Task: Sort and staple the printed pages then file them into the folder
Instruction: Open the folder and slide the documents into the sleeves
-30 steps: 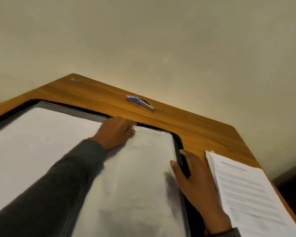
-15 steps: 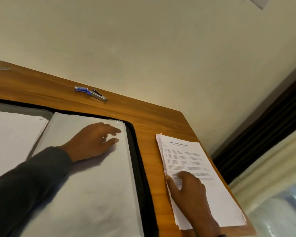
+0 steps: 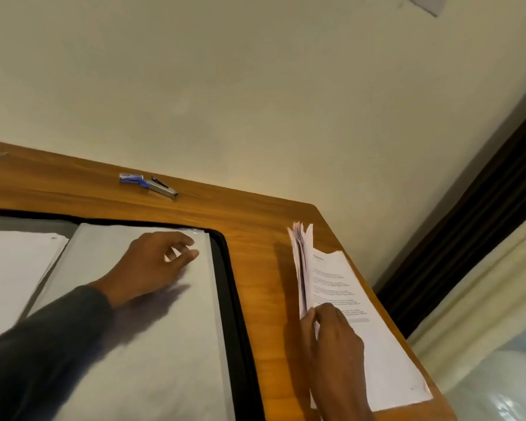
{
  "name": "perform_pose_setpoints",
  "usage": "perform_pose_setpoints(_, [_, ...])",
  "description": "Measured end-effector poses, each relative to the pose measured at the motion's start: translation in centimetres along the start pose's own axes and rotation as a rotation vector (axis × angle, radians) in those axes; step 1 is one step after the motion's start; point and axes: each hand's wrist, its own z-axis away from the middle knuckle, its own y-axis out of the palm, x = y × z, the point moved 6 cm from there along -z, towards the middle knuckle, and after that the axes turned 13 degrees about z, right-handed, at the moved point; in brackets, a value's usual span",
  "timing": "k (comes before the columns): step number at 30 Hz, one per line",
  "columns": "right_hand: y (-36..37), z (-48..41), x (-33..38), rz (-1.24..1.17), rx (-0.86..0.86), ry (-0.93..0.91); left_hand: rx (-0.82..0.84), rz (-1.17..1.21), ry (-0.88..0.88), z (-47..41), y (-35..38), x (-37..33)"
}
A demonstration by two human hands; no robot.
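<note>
An open black folder (image 3: 225, 268) lies across the wooden table, with a clear plastic sleeve page (image 3: 152, 344) on its right half and white paper (image 3: 12, 268) on its left. My left hand (image 3: 152, 265) rests on the sleeve near its top edge, fingers loosely apart. To the right lies a stack of printed pages (image 3: 356, 323). My right hand (image 3: 331, 338) grips the stack's left edge and lifts several sheets, which fan upward. A blue and silver stapler (image 3: 152, 185) lies at the far side of the table, away from both hands.
The wooden table (image 3: 255, 226) ends close to the right of the printed stack and meets a cream wall behind. A dark frame (image 3: 468, 223) and pale curtain (image 3: 483, 314) stand beyond the right edge.
My right hand left the folder's edge, went to the printed stack and now lifts its left edge. My left hand stayed on the sleeve. The view swung right.
</note>
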Motion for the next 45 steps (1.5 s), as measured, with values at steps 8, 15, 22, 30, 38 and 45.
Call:
perform_pose_setpoints(8, [1.2, 0.2, -0.1, -0.104, -0.279, 0.041, 0.121, 0.270, -0.114, -0.8, 11.4, -5.8])
perform_pose_setpoints(15, [1.9, -0.1, -0.8, -0.077, -0.503, -0.025, 0.161, 0.334, -0.120, 0.6, 15.0, -4.3])
perform_pose_setpoints(22, [2.0, 0.1, -0.8, -0.262, -0.454, 0.080, 0.018, 0.144, -0.063, 1.1, 14.2, -4.7])
perform_pose_setpoints(30, [1.5, 0.1, -0.3, -0.387, -0.400, 0.009, 0.381, 0.583, -0.203, 1.7, 16.1, -6.9])
perform_pose_setpoints(38, [3.0, -0.3, -0.6, -0.438, -0.172, -0.029, 0.315, 0.727, -0.201, 2.0, 15.6, -7.4])
perform_pose_setpoints(45, [1.3, -3.5, -10.1, -0.227, -0.063, 0.219, 0.367, 0.569, -0.263, 2.4, 16.9, -5.4])
